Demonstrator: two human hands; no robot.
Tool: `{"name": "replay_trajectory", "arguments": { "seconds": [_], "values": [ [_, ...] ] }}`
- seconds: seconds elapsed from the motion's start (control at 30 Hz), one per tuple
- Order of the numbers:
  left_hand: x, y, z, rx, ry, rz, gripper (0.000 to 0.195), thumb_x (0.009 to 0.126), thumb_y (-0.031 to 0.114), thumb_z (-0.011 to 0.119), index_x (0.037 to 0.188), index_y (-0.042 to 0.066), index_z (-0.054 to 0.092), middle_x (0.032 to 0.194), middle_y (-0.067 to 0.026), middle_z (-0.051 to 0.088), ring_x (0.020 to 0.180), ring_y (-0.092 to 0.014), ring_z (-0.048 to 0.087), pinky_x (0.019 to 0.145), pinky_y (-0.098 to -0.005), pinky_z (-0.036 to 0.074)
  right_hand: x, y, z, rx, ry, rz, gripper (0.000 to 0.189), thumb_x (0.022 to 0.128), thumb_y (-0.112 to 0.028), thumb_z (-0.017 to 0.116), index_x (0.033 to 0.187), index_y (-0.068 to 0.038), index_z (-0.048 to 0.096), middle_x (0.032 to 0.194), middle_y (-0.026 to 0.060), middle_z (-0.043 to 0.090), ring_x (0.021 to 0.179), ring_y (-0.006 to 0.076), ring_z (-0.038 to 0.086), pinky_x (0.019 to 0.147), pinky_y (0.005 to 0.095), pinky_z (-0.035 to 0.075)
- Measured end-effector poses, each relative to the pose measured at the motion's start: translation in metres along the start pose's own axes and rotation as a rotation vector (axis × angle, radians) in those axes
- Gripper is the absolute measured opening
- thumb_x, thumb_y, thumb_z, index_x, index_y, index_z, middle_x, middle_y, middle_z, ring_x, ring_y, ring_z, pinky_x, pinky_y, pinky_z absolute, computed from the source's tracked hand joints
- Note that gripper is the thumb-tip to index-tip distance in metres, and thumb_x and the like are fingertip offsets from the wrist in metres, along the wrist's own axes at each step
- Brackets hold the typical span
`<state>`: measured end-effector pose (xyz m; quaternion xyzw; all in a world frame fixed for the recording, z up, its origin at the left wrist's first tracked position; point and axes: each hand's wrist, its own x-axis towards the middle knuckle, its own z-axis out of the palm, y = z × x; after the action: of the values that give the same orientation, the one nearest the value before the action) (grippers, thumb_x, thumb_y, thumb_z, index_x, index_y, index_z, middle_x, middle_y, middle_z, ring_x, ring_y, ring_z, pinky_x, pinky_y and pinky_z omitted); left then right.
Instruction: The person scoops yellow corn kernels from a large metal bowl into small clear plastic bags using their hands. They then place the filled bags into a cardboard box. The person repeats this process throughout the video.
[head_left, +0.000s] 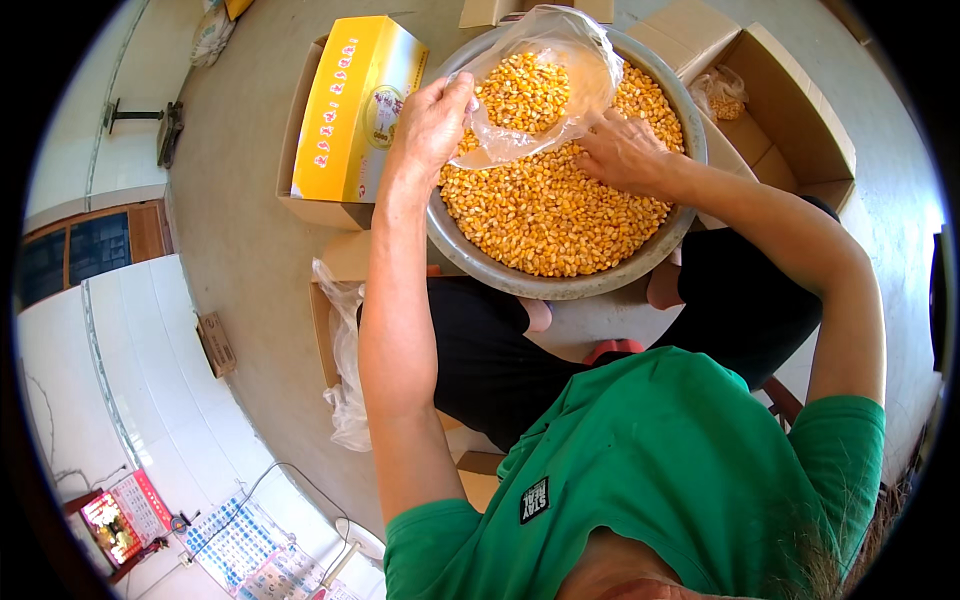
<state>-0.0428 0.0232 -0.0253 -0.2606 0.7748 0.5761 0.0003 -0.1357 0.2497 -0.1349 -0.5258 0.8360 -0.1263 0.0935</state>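
A wide metal basin (570, 287) full of loose yellow corn kernels (555, 225) sits before my knees. My left hand (435, 120) pinches the rim of a clear plastic bag (592, 64) at its left side. Inside the bag lies a heap of corn kernels (525, 90), and the bag rests over the far part of the basin. At the bag's right edge, my right hand (626, 154) reaches down among the loose kernels. Its fingertips are partly hidden by kernels and plastic, so I cannot tell what they grasp.
Left of the basin, a yellow printed carton (330, 112) stands in a cardboard box. An open cardboard box (802, 112) at right contains a small bag of kernels (726, 105). Clear plastic bags (349, 360) hang over a box near my left leg. Another box (487, 11) is beyond the basin.
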Motion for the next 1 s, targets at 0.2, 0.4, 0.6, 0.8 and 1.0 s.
{"name": "replay_trajectory", "arguments": {
  "seconds": [0.2,0.4,0.6,0.8,1.0],
  "values": [
    [0.001,0.000,0.002,0.005,0.000,0.003,0.035,0.099,0.038,0.055,0.079,0.009,0.054,0.063,0.0056,0.040,0.045,-0.002,0.033,0.038,-0.0188,0.026,-0.008,-0.030,-0.006,0.134,-0.104,-0.056,0.033,0.094,-0.033,0.049,0.109,-0.003,0.051,0.101,0.0218,0.056,0.091,0.0389,0.062,0.071,0.0516,0.053],
    [0.000,0.003,0.005,-0.003,0.006,-0.010,0.035,0.098,0.038,0.056,0.079,0.009,0.055,0.063,0.0055,0.041,0.045,-0.002,0.033,0.038,-0.0188,0.026,-0.007,-0.056,0.001,0.181,-0.165,-0.182,0.035,0.093,-0.036,0.054,0.110,-0.005,0.048,0.102,0.0199,0.051,0.090,0.0375,0.063,0.069,0.0506,0.053],
    [0.000,-0.001,0.003,-0.018,0.001,0.014,0.034,0.099,0.037,0.056,0.080,0.008,0.055,0.064,0.0048,0.041,0.045,-0.002,0.033,0.038,-0.0189,0.026,-0.013,-0.076,0.016,0.135,-0.007,-0.344,0.034,0.091,-0.035,0.056,0.109,-0.007,0.049,0.100,0.0193,0.051,0.089,0.0379,0.064,0.069,0.0517,0.053],
    [-0.001,-0.007,-0.003,-0.020,0.005,0.040,0.034,0.099,0.036,0.056,0.080,0.008,0.055,0.064,0.0046,0.042,0.045,-0.002,0.034,0.038,-0.0191,0.026,-0.006,-0.076,0.018,0.124,-0.095,-0.339,0.027,0.093,-0.030,0.055,0.107,-0.007,0.049,0.097,0.0176,0.054,0.082,0.0359,0.066,0.062,0.0492,0.054],
    [0.001,-0.009,-0.003,-0.003,0.003,0.062,0.034,0.099,0.036,0.056,0.080,0.008,0.055,0.064,0.0048,0.042,0.045,-0.002,0.034,0.037,-0.0187,0.026,-0.004,-0.062,0.016,0.132,-0.144,-0.315,0.020,0.094,-0.024,0.053,0.102,-0.006,0.051,0.093,0.0174,0.058,0.074,0.0366,0.067,0.059,0.0485,0.054]
  ]
}}
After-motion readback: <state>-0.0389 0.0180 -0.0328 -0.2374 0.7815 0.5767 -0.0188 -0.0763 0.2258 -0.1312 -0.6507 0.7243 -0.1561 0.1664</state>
